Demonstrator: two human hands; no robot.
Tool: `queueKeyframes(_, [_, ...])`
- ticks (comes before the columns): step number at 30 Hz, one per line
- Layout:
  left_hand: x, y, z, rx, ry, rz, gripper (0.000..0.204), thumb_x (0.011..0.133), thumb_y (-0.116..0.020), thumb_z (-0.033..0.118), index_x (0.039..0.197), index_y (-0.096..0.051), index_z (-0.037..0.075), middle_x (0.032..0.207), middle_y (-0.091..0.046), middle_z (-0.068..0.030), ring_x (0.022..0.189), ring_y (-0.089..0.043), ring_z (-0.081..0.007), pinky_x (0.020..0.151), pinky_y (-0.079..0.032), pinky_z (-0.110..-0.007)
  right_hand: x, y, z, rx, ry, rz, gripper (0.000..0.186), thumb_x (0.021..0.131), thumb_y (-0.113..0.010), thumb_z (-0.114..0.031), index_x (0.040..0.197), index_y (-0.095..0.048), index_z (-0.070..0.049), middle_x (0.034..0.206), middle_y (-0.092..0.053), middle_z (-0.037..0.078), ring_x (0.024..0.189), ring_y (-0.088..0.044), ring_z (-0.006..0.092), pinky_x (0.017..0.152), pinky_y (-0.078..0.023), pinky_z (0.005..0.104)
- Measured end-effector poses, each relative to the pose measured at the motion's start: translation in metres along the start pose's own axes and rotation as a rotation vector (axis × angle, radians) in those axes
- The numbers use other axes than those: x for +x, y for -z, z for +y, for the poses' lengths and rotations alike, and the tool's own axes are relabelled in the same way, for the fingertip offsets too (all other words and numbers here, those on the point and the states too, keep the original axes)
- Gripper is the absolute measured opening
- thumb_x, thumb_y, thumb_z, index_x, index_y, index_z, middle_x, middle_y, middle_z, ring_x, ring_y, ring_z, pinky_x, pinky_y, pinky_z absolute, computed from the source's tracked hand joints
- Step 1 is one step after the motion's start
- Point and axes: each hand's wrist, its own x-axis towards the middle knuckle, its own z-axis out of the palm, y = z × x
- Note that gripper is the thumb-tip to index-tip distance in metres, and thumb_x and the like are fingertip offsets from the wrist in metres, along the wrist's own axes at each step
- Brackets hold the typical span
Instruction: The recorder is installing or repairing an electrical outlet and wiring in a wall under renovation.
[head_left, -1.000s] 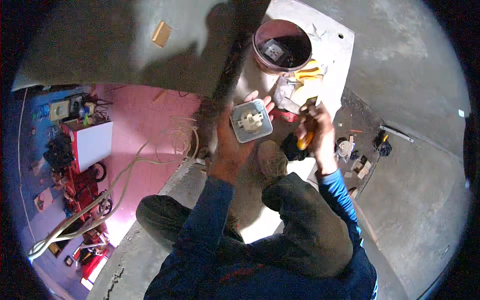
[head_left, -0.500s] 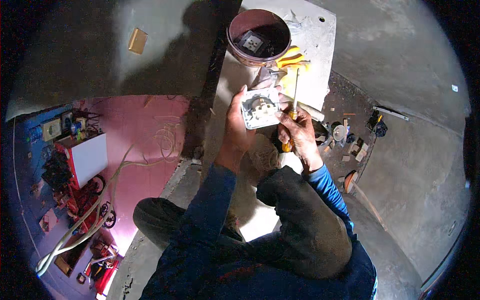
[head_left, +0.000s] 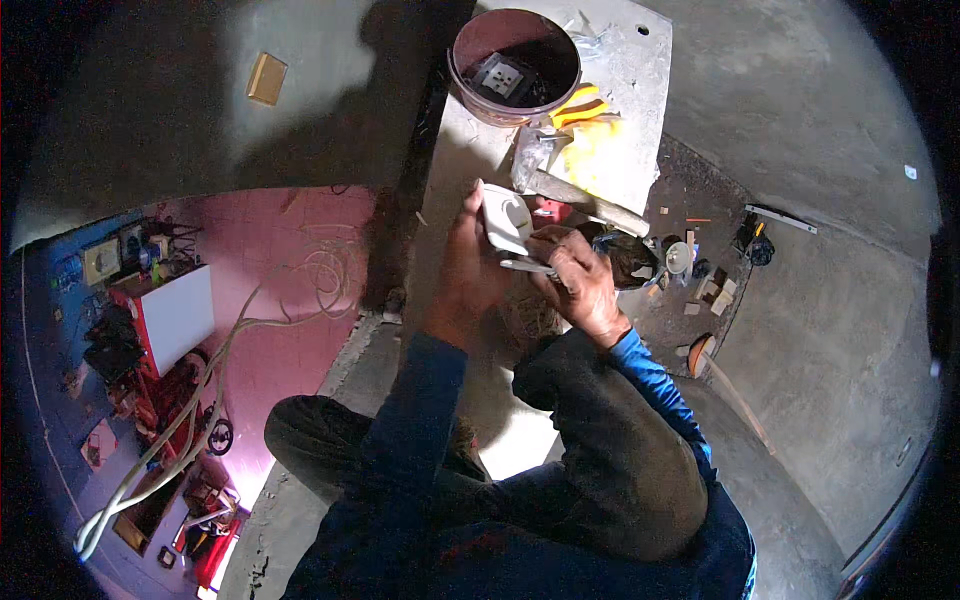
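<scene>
My left hand (head_left: 472,262) grips a white wall socket (head_left: 506,216) by its left side. The socket is tilted, and a curved round outline shows on its face. Close against its lower right edge, my right hand (head_left: 582,280) has its fingers curled. A thin pale piece (head_left: 526,266) sticks out by those fingers; I cannot make out whether it is a tool or part of the socket. Beyond the hands, a brown bucket (head_left: 470,88) holds another socket (head_left: 502,78). Yellow-handled pliers (head_left: 580,106) lie beside the bucket.
A pale board (head_left: 640,90) carries the bucket, a clear plastic bag (head_left: 532,158) and a long pale bar (head_left: 590,203). Pale cables (head_left: 215,370) hang at the left, above a lower pink floor (head_left: 295,240). At the right, a long-handled tool (head_left: 702,354) stands near scattered debris.
The socket has turned from its back with the inner parts to a smoother side. The amber-handled screwdriver, upright in my right hand before, no longer shows plainly. My right hand has shifted lower left.
</scene>
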Motion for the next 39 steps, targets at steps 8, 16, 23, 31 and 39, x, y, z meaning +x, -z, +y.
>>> queueKeyframes(8, [-0.010, -0.007, 0.006, -0.158, -0.246, -0.004, 0.060, 0.102, -0.036, 0.054, 0.126, -0.054, 0.003, 0.123, -0.063, -0.0197, 0.111, -0.064, -0.0305, 0.090, -0.055, -0.044, 0.000, 0.031, -0.028, 0.214, -0.538, -0.238, 0.044, 0.082, -0.067, -0.007, 0.122, -0.050, 0.000, 0.097, -0.061, 0.022, 0.091, -0.064, 0.0371, 0.072, -0.053, 0.0451])
queueKeyframes(16, [0.010, 0.022, 0.007, -0.671, 0.101, -0.249, 0.054, 0.101, -0.050, 0.040, 0.132, -0.047, -0.004, 0.129, -0.057, -0.0294, 0.107, -0.066, -0.0342, 0.088, -0.058, -0.039, -0.009, 0.072, -0.037, 0.361, -0.350, -0.330, 0.041, 0.097, -0.058, -0.006, 0.137, -0.050, -0.002, 0.102, -0.064, 0.010, 0.078, -0.062, 0.0140, 0.069, -0.052, 0.0292])
queueKeyframes(23, [0.033, 0.051, -0.020, -0.744, 0.129, -0.270, 0.059, 0.097, -0.058, 0.032, 0.141, -0.041, -0.003, 0.134, -0.054, -0.0296, 0.116, -0.062, -0.0339, 0.092, -0.056, -0.038, -0.004, 0.058, -0.035, 0.294, -0.303, -0.243, 0.038, 0.096, -0.061, -0.008, 0.134, -0.057, -0.007, 0.117, -0.067, 0.014, 0.089, -0.068, 0.0198, 0.078, -0.053, 0.0327])
queueKeyframes(31, [0.019, 0.033, -0.018, -0.293, -0.087, -0.267, 0.067, 0.085, -0.072, 0.001, 0.142, -0.037, -0.006, 0.137, -0.053, -0.0274, 0.125, -0.057, -0.0305, 0.102, -0.050, -0.036, -0.003, 0.051, -0.032, 0.348, -0.364, -0.219, 0.035, 0.096, -0.060, -0.009, 0.131, -0.059, -0.006, 0.112, -0.069, 0.014, 0.088, -0.066, 0.0187, 0.078, -0.052, 0.0322])
queueKeyframes(39, [0.020, 0.034, -0.031, -0.306, -0.083, -0.136, 0.044, 0.105, -0.035, 0.025, 0.130, -0.052, -0.007, 0.125, -0.063, -0.0223, 0.111, -0.066, -0.0296, 0.096, -0.055, -0.038, -0.005, 0.048, -0.030, 0.376, -0.431, -0.257, 0.037, 0.096, -0.059, -0.006, 0.133, -0.059, -0.007, 0.111, -0.069, 0.012, 0.083, -0.063, 0.0154, 0.075, -0.051, 0.0304])
